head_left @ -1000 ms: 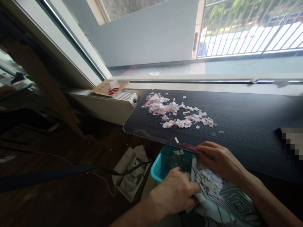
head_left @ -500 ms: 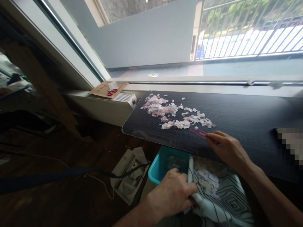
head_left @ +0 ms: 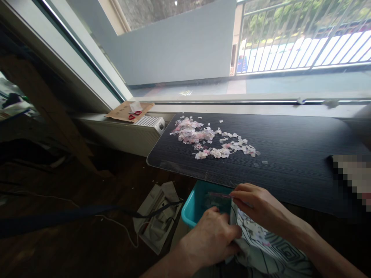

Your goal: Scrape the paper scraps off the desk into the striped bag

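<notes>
My left hand (head_left: 213, 235) is closed on the rim of a white bag with black line patterns (head_left: 285, 247), beside a teal bin (head_left: 188, 210). Small white paper pieces (head_left: 252, 227) lie inside the bag. Fingers pinched, my right hand (head_left: 255, 199) holds a thin pink see-through strip (head_left: 219, 195) over the teal bin; its exact kind is unclear. Dim small scraps show inside that bin. On the dark table (head_left: 290, 143) beyond, a loose heap of small white and pink pieces (head_left: 194, 133) is spread out.
Red-handled scissors (head_left: 135, 115) rest on brown cardboard (head_left: 118, 112) by the window. An open box with a corded device (head_left: 158, 216) stands on the floor at left. A dark strap (head_left: 87, 212) crosses the lower left. A pixelated object (head_left: 350, 173) lies at the table's right.
My right hand has moved down and left from the table edge to above the bins, carrying the pink strip. Two small pieces now show on the table at the heap's right. My left hand stays put.
</notes>
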`<state>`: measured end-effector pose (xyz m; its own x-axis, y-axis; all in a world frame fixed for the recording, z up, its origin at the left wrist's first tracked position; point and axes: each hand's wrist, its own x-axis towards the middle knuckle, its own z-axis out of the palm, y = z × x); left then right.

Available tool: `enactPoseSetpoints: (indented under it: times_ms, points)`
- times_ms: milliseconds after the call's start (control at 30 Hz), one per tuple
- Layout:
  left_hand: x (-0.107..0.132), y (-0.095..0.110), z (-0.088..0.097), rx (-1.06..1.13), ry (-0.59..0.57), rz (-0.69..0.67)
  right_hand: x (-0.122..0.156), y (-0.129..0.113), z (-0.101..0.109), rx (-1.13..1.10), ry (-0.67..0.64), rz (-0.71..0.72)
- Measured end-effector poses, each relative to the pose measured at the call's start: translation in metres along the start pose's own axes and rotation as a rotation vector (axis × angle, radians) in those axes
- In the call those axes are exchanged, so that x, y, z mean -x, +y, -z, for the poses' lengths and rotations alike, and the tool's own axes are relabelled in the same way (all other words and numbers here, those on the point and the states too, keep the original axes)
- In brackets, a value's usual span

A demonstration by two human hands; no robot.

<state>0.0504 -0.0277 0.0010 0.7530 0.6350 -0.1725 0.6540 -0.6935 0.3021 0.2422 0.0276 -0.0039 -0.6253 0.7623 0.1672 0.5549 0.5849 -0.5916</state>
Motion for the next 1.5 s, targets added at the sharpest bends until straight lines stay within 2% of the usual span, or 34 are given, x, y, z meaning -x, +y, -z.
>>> enactPoseSetpoints:
  times_ms: [67, 167, 233, 367, 500, 600, 700, 867, 933, 1033, 1100, 1333, 1400, 1500]
  points:
    - [0.002, -0.001, 0.002, 0.011, -0.003, 0.008, 0.008, 0.01, 0.012, 0.014, 0.09, -0.071]
    - [0.004, -0.003, 0.004, 0.03, -0.002, 0.024, 0.026, 0.036, 0.03, 0.107, 0.272, -0.215]
    - [0.004, -0.004, 0.004, 0.039, -0.006, 0.029, 0.038, 0.053, 0.039, 0.171, 0.348, -0.282]
    - [0.001, -0.002, 0.004, 0.02, -0.01, 0.022, 0.053, 0.074, 0.048, 0.235, 0.39, -0.347]
    - [0.0, 0.003, 0.003, -0.012, -0.033, 0.006, 0.058, 0.093, 0.056, 0.327, 0.496, -0.457]
    - [0.003, 0.004, 0.002, -0.023, -0.042, 0.009, 0.058, 0.102, 0.055, 0.376, 0.482, -0.476]
    - [0.004, 0.002, 0.001, -0.018, -0.037, 0.023, 0.052, 0.093, 0.044, 0.332, 0.42, -0.438]
    - [-0.002, 0.001, 0.001, -0.022, -0.041, 0.017, 0.037, 0.059, 0.023, 0.195, 0.281, -0.297]
    - [-0.007, 0.004, 0.002, -0.028, -0.049, 0.003, 0.035, 0.055, 0.022, 0.183, 0.287, -0.297]
    - [-0.013, 0.01, 0.004, -0.038, -0.067, -0.036, 0.038, 0.056, 0.022, 0.224, 0.362, -0.345]
    - [-0.016, 0.013, 0.004, -0.043, -0.072, -0.064, 0.04, 0.054, 0.018, 0.225, 0.355, -0.336]
    - [-0.02, 0.017, 0.005, -0.054, -0.041, -0.097, 0.035, 0.012, 0.004, 0.065, 0.166, -0.181]
    - [-0.017, 0.017, 0.006, -0.059, -0.052, -0.115, 0.036, 0.011, 0.007, 0.062, 0.178, -0.179]
    - [-0.012, 0.017, 0.005, -0.063, -0.07, -0.135, 0.038, 0.022, 0.014, 0.115, 0.264, -0.214]
